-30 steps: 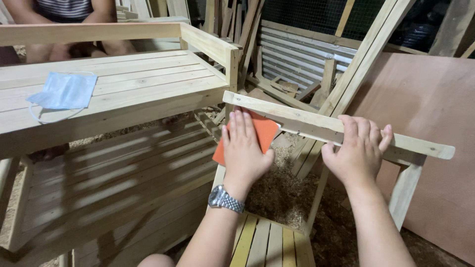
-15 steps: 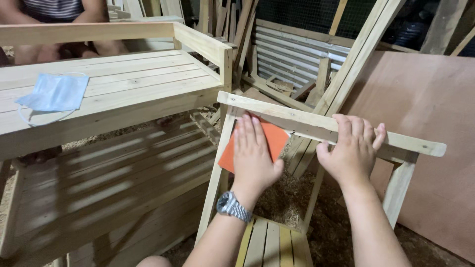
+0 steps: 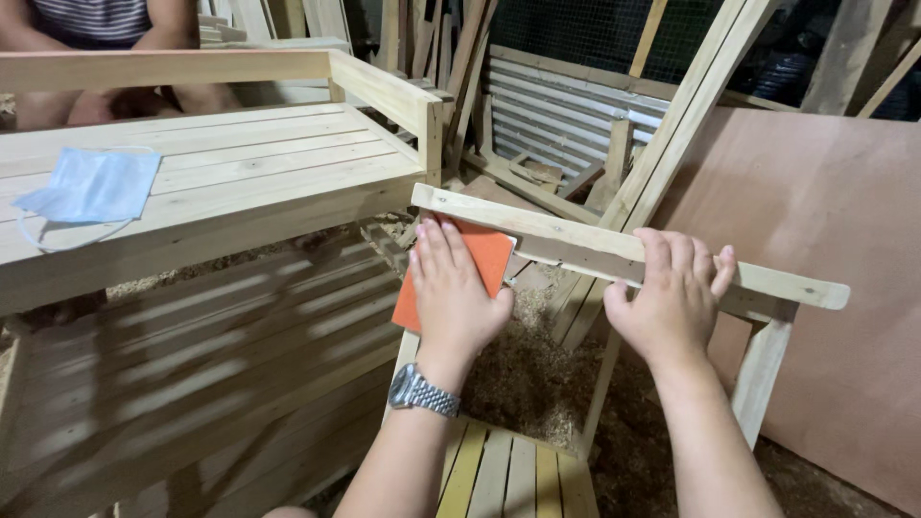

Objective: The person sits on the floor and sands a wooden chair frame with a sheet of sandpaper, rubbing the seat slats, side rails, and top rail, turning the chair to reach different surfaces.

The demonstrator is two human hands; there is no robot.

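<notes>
A person's two bare hands work on a pale wooden frame (image 3: 767,369), seen from above. The frame's top rail (image 3: 576,240) runs from upper left down to the right across the middle of the view.

The left hand (image 3: 456,293), with a metal wristwatch (image 3: 422,391) on its wrist, lies flat with fingers together on an orange sheet of sandpaper (image 3: 480,254), pressing it against the left end of the rail and the upright below it. The hand is open, not clamped; the sheet sticks out above and to the left of the palm.

The right hand (image 3: 672,297) is further right along the same rail, fingers draped over its top edge and thumb below, closed around the rail.

Below the rail, inside the frame, is a heap of sawdust (image 3: 523,369) on the floor. Left of the frame stands a slatted wooden bench (image 3: 249,182) with a light blue face mask (image 3: 91,187) lying on it. Beyond the bench another person sits, only arms and a striped shirt (image 3: 86,17) showing. Right of the frame leans a reddish plywood sheet (image 3: 835,221).
</notes>
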